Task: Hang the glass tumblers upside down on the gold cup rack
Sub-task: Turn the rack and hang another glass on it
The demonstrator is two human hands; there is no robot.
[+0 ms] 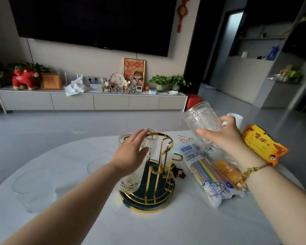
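The gold cup rack [163,144] stands on a dark green round base [148,200] in the middle of the white table. An embossed glass tumbler [129,183] hangs upside down on the rack's near left side, and another [151,142] shows behind the gold hooks. My left hand [131,154] hovers flat over the rack's left side, fingers apart, holding nothing. My right hand [224,133] grips a third embossed tumbler [201,119], tilted in the air to the right of the rack, its mouth pointing up and left.
A bag of coloured straws [207,172] and an orange snack packet [261,144] lie right of the rack. Plain clear glasses [34,190] [97,164] stand on the table's left. One more glass [124,137] sits behind the rack. A small dark object [232,174] lies beside the base.
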